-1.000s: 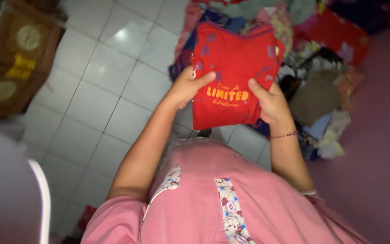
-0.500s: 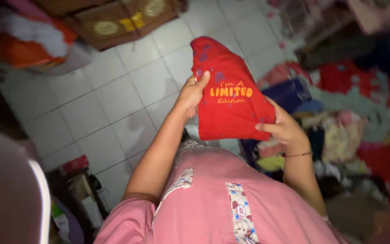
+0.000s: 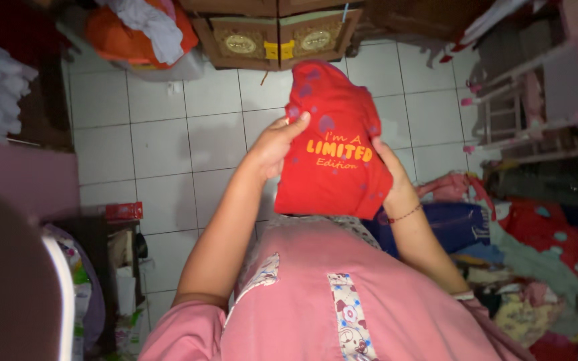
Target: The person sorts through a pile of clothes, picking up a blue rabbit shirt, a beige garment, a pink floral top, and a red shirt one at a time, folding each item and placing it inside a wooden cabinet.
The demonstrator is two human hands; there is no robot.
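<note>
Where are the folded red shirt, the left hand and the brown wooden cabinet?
folded red cotton shirt (image 3: 332, 180), head view, lower front panel
left hand (image 3: 272, 144), head view, back of hand
brown wooden cabinet (image 3: 275, 40), head view, door front

The scene is dimly lit, with the corners sunk in deep shadow. The brightest area is found on the white floor tiles (image 3: 162, 144) near the top centre, where soft light is reflected without hard glare. The red shirt (image 3: 332, 157) is evenly lit and seen sharply. A shadow is cast on the tiles beside the left arm. The dark shape at the lower left is blurred and out of focus. The clothes pile (image 3: 536, 267) at the right is murky.
</note>
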